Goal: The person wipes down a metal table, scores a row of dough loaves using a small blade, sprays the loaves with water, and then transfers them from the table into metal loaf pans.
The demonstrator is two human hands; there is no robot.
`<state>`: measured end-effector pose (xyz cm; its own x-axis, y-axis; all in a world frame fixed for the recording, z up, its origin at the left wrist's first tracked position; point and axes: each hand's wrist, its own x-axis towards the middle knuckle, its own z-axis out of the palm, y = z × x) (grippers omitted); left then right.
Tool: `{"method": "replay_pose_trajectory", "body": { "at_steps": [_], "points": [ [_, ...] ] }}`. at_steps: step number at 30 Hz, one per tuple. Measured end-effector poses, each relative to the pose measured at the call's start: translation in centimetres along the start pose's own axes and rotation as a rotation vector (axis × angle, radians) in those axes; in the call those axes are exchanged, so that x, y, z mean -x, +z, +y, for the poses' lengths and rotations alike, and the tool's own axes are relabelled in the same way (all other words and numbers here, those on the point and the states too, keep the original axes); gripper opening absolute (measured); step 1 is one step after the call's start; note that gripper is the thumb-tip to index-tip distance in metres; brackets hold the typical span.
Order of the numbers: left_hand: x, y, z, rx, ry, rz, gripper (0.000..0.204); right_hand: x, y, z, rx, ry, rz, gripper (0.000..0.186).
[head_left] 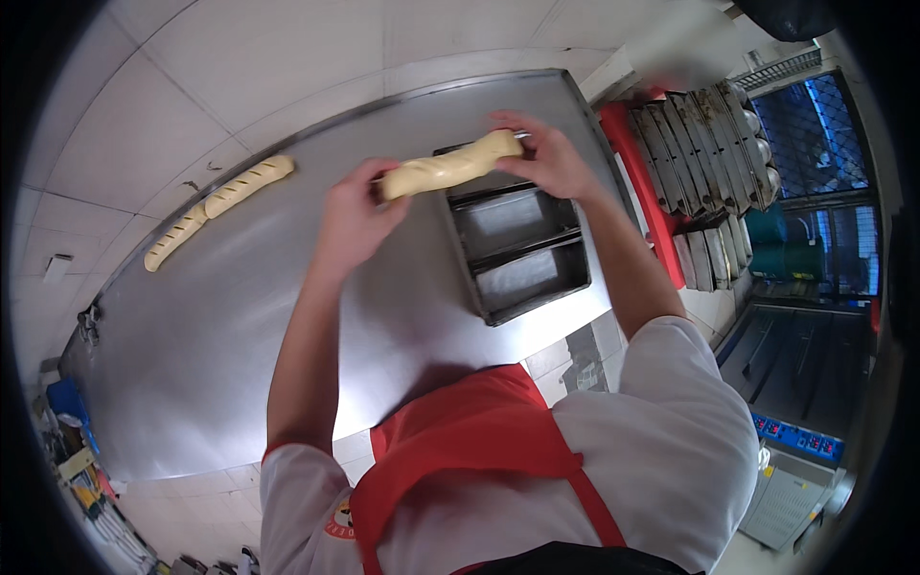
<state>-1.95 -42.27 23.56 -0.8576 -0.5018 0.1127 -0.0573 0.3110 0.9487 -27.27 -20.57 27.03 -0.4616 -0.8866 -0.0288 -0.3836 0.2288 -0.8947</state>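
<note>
Between my two hands a long twisted roll of pale yellow dough is held up, slightly tilted with its right end higher. My left hand grips its left end, fingers curled round it. At the other end, my right hand pinches the tip between thumb and fingers. Below the dough's right half lies a dark metal set of joined loaf pans on the table. Two of its compartments show bare inside; its far part is partly covered by the dough and my right hand.
Two scored dough rolls lie end to end along the far left edge of the steel table. Stacked baking pans stand on a red surface beyond the table's right edge. An oven is further right.
</note>
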Motion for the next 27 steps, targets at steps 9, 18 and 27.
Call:
{"method": "replay_pose_trajectory", "body": {
  "at_steps": [9,18,27],
  "points": [
    [-10.6,14.7,-0.9,-1.158,0.124,-0.447,0.033,0.0,-7.0,12.5,0.737,-0.093,-0.047,0.039],
    [-11.7,17.5,-1.7,-1.384,0.136,-0.585,0.015,-3.6,-6.2,13.7,1.135,-0.166,-0.349,0.016],
    [-6.1,4.9,-1.4,-0.846,0.123,-0.043,0.047,0.2,-7.5,8.3,0.912,-0.119,-0.11,0.038]
  ]
}}
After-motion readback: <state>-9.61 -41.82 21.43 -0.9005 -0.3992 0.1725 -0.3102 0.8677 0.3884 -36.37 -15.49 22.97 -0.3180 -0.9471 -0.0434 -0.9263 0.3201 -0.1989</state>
